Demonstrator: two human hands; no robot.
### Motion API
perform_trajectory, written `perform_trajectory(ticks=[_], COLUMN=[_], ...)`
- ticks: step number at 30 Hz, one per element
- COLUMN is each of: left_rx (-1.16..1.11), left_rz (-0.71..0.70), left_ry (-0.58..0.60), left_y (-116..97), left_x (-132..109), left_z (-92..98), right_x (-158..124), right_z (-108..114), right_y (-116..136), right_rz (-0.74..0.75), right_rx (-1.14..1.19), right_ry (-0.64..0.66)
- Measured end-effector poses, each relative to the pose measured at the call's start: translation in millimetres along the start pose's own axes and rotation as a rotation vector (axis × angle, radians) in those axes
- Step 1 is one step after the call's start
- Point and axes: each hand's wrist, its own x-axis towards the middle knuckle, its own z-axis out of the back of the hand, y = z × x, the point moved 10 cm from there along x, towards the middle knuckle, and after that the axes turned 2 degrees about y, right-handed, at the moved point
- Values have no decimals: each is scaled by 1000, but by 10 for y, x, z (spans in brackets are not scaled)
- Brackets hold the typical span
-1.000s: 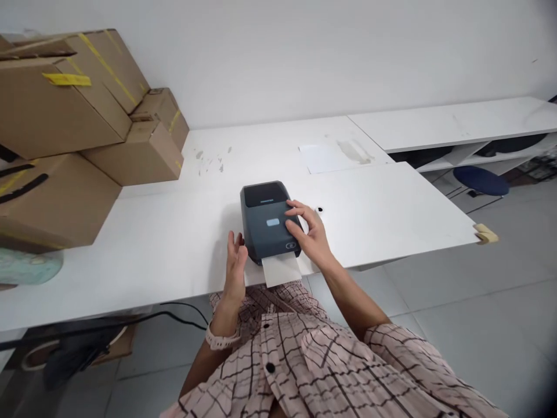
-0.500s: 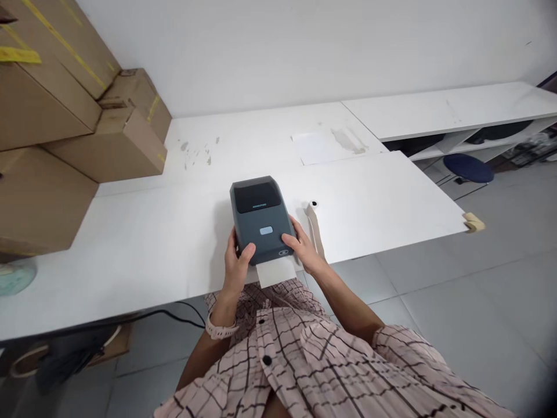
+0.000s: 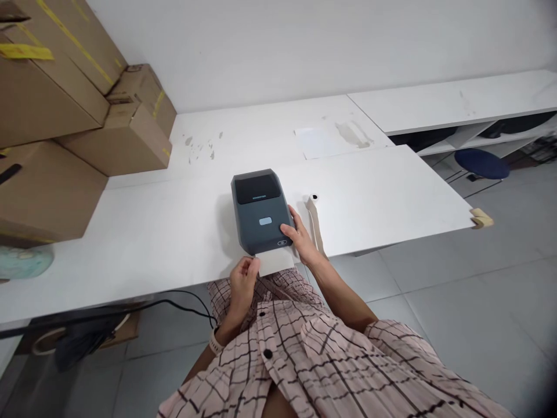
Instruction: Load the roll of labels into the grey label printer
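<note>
A dark grey label printer (image 3: 255, 215) with a black window and a pale blue button sits near the front edge of the white table. From its front slot a white paper label (image 3: 275, 261) sticks out over the table edge. My left hand (image 3: 243, 280) is closed, thumb and fingers pinching the label's left corner. My right hand (image 3: 301, 237) grips the printer's right front side, thumb on top, fingers along its side. Just right of that hand lies a small paper roll (image 3: 312, 201) with a strip unrolled toward the table edge.
Cardboard boxes (image 3: 130, 136) are stacked at the left of the table (image 3: 183, 232). A translucent greenish jar or roll (image 3: 26, 262) is at the far left. Black cables (image 3: 174, 302) hang below the edge. A blue stool (image 3: 481, 163) stands right, and wrapped padding (image 3: 481, 219) covers the table corner.
My left hand has left the printer's left side, moved down toward me and closed on the label's corner. My right hand stays on the printer. The view has shifted slightly.
</note>
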Motion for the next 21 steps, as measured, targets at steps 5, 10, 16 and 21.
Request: perform_trajectory(ticks=[5,10,16,21], left_rx=[-214,-54,47,124], left_rz=[233,167,-91,-267], left_ry=[318,269,6,-158], left_y=[-37,-68,-207,-439], left_x=[-25,17,113,171], left_z=[-369,-240,214,359], right_x=[-3,-277,-635,-582], right_z=[2,-22,-692,-817], right_y=[14,659,1090,1097], right_rz=[47,446,953,933], right_rx=[-101,-675,-1230,-1328], right_ry=[5,-206,-59,-20])
